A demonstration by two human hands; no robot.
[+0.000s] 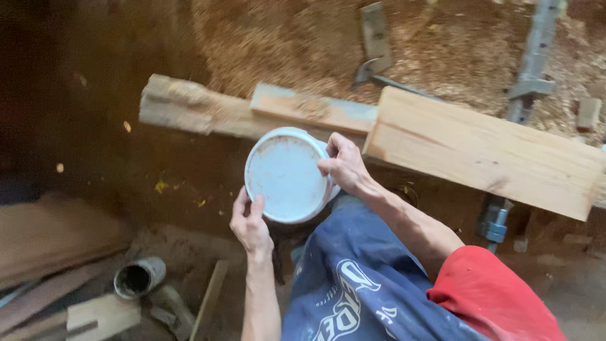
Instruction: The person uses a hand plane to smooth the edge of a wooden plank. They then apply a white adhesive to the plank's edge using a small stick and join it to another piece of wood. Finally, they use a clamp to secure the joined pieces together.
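**Two hands on a round white tub**

Two bare hands hold a round white plastic tub [287,175] with its lid on. The lid is flat and smooth, with rusty brown smudges on it. The tub sits just above the person's knee, in front of the long wooden beam [486,151].

The left hand [250,226] cups the tub's lower rim, its fingers [257,205] curled against the edge. The right hand [344,165] grips the right side of the rim, its fingers bent over the lid.

The beam is pale, thick and square-edged. Another plank [208,107] beside it is older, rough and chipped at the end. Fluffy sawdust [284,44] lies in a heap behind them. A dark round pipe piece [139,276] lies on the dirt floor [95,158] near flat wood scraps [95,316]. A grey metal clamp [530,69] pokes out behind the beam.
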